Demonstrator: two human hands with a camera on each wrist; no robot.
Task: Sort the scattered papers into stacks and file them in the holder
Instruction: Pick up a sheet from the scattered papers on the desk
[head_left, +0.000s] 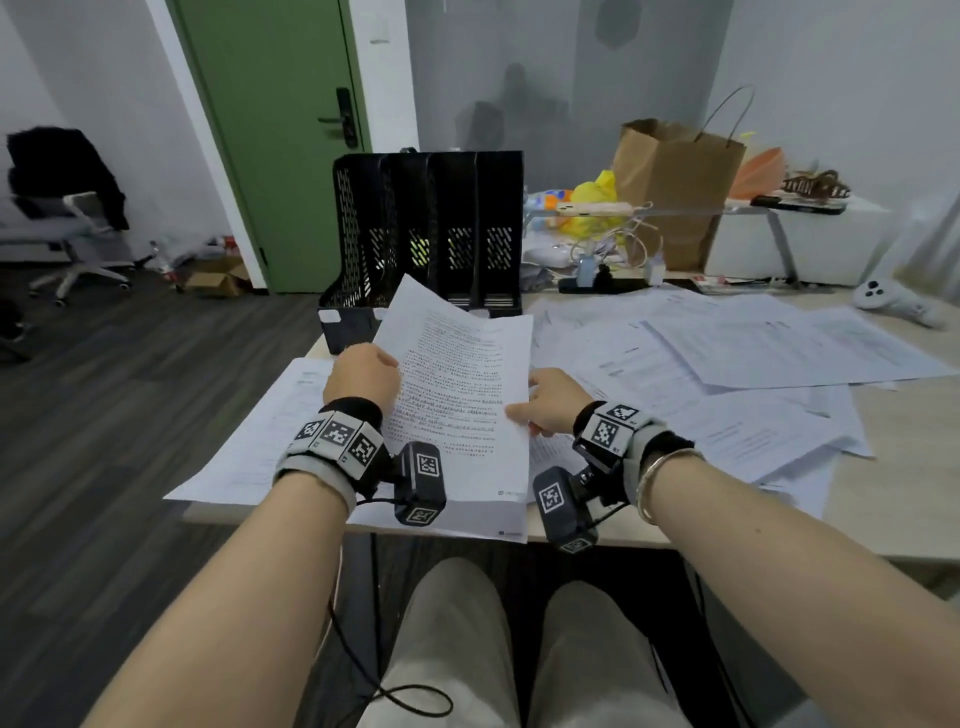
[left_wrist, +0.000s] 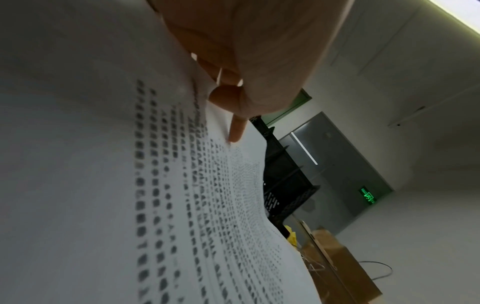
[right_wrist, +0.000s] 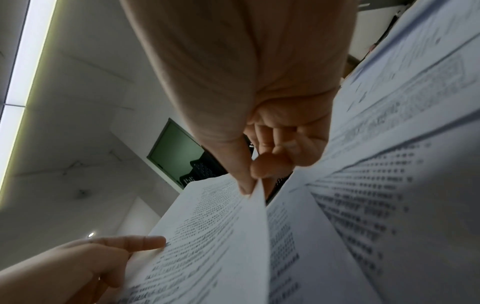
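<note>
I hold a small stack of printed sheets (head_left: 457, 395) upright-tilted above the table's near edge, between both hands. My left hand (head_left: 363, 374) grips its left edge, thumb on the printed face (left_wrist: 233, 131). My right hand (head_left: 545, 405) pinches the right edge between thumb and forefinger (right_wrist: 252, 181). The stack shows close up in both wrist views (left_wrist: 182, 205) (right_wrist: 207, 236). A black mesh file holder (head_left: 431, 234) with several slots stands behind the stack at the table's far left. Scattered papers (head_left: 727, 364) cover the table to the right, and one sheet (head_left: 260, 441) lies at the left.
Behind the scattered papers are a brown paper bag (head_left: 675, 187), a yellow bag (head_left: 597, 202), cables, a phone (head_left: 592, 209) and a white controller (head_left: 893, 301). A green door (head_left: 270, 130) and an office chair (head_left: 72, 228) stand off to the left, beyond the table.
</note>
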